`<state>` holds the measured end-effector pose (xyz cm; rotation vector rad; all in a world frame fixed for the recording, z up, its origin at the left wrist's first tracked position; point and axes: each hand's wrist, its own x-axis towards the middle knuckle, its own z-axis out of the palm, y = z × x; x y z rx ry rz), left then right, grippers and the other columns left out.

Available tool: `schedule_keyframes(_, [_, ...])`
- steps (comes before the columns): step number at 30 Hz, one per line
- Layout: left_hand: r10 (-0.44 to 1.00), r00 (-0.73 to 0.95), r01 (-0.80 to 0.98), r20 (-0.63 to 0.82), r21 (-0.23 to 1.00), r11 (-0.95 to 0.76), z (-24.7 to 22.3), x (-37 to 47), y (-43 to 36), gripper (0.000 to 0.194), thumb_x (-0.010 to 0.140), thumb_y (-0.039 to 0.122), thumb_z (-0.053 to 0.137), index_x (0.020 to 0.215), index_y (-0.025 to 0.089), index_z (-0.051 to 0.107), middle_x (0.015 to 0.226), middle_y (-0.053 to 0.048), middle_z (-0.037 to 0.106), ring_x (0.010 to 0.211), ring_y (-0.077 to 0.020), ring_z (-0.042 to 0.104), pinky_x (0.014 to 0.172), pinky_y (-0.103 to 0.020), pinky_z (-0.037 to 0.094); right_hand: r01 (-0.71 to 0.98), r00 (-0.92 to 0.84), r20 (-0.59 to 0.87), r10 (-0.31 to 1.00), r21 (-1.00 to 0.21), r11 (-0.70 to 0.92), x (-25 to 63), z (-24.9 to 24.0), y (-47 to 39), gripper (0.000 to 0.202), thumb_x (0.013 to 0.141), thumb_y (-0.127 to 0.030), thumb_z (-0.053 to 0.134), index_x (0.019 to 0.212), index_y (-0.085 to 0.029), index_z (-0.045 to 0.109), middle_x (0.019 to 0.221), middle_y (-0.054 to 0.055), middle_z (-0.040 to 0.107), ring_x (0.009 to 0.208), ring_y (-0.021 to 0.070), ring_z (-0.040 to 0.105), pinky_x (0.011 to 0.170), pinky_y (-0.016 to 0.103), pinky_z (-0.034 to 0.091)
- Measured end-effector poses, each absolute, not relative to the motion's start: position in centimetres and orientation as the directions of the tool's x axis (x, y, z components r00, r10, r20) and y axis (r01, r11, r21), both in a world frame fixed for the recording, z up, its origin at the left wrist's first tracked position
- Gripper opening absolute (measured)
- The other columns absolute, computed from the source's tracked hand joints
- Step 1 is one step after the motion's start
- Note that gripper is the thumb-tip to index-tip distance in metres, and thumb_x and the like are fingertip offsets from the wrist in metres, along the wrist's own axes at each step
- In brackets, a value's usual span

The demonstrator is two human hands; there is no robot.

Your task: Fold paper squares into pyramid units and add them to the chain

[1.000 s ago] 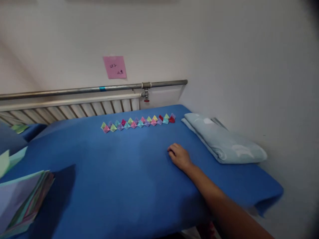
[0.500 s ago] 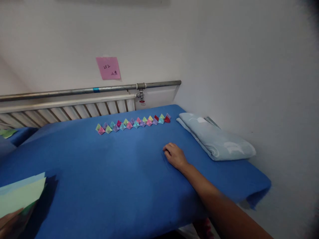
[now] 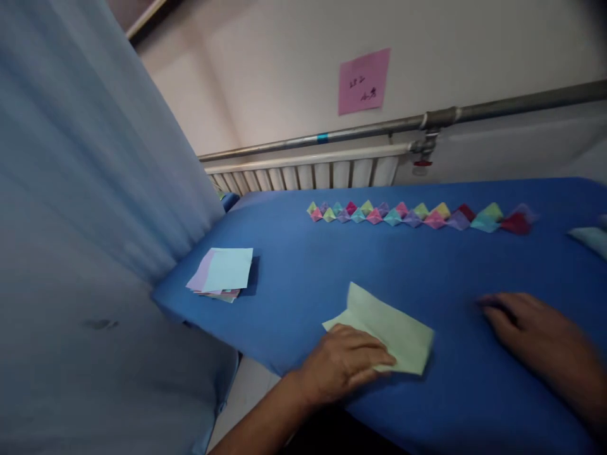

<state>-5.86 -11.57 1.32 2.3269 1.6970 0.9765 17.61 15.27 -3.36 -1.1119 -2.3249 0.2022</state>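
Observation:
A pale green sheet of paper (image 3: pixel 401 332), creased and partly raised, is over the blue-covered surface near its front edge. My left hand (image 3: pixel 344 363) holds the sheet's near left part, fingers together on top and the thumb hidden. To the right, apart from the paper, my right hand (image 3: pixel 531 328) is blurred by motion with its fingers curled; whether anything is in them cannot be made out. Behind the hands, a double row of small folded paper pieces (image 3: pixel 393 217) in several colours lies across the surface.
A stack of coloured sheets (image 3: pixel 230 268), light blue on top, sits at the left of the blue sheet (image 3: pixel 289 265). A blue curtain (image 3: pixel 95 189) hangs at the left. A pipe (image 3: pixel 374 131) and radiator (image 3: pixel 327 174) run behind. Folded light-blue cloth (image 3: pixel 590 240) shows at the right edge.
The view has swung left. My left hand has come from the far left to the front middle with one green sheet; the stack now lies apart from it. My right hand is blurred.

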Motion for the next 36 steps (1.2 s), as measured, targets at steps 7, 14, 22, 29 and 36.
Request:
schedule_keyframes(7, [0.878,0.135,0.766,0.459,0.514,-0.386,-0.1,-6.2,-14.4,0.029,0.097,0.032,0.041,0.111,0.019,0.063,0.107,-0.009,0.071,0.101,-0.0169,0.065,0.09,-0.032,0.047,0.705,-0.486,0.293,0.823,-0.425,0.568,17.0,-1.2,13.2,0.016,0.069,-0.036,0.047,0.07,-0.026,0.06,0.082,0.012,0.067,0.081,0.0281,0.063,0.071,0.042,0.049])
schedule_keyframes(14, [0.854,0.182,0.767,0.488,0.472,-0.434,-1.0,-7.1,-16.3,0.031,0.095,0.018,0.045,0.124,0.021,0.055,0.114,-0.012,0.068,0.112,-0.0208,0.061,0.097,-0.043,0.046,0.479,-0.673,0.284,0.683,-0.537,0.694,15.9,-0.1,6.5,0.017,0.081,-0.025,0.048,0.086,-0.022,0.063,0.093,0.007,0.067,0.093,0.0225,0.063,0.085,0.039,0.049])
schedule_keyframes(22, [0.885,0.137,0.736,0.445,0.553,-0.392,-0.8,-7.3,-17.6,0.034,0.091,0.009,0.048,0.121,0.022,0.056,0.119,-0.01,0.066,0.114,-0.0212,0.059,0.098,-0.046,0.046,0.26,-0.88,0.162,0.446,-0.621,0.739,16.8,1.5,-0.6,0.048,0.075,-0.012,0.049,0.12,-0.025,0.057,0.132,0.008,0.055,0.123,0.0262,0.047,0.101,0.048,0.039])
schedule_keyframes(29, [0.912,0.006,0.67,0.409,0.676,-0.308,-0.2,-7.4,-18.7,0.031,0.09,0.009,0.051,0.117,0.022,0.058,0.11,-0.009,0.068,0.106,-0.0192,0.062,0.09,-0.04,0.051,0.214,-0.919,0.131,0.373,-0.629,0.747,15.5,1.6,-2.3,0.038,0.081,-0.015,0.055,0.118,-0.024,0.057,0.128,0.008,0.059,0.121,0.0268,0.047,0.098,0.048,0.037])
schedule_keyframes(36, [0.896,-0.24,0.795,0.373,0.605,-0.039,-0.5,-7.4,-18.3,0.028,0.09,0.025,0.058,0.118,0.024,0.057,0.099,-0.005,0.07,0.093,-0.02,0.062,0.082,-0.037,0.05,0.254,-0.829,0.197,0.524,-0.701,0.666,13.5,1.0,-2.7,0.034,0.087,-0.023,0.058,0.12,-0.025,0.055,0.098,0.005,0.068,0.09,0.0212,0.059,0.084,0.04,0.043])
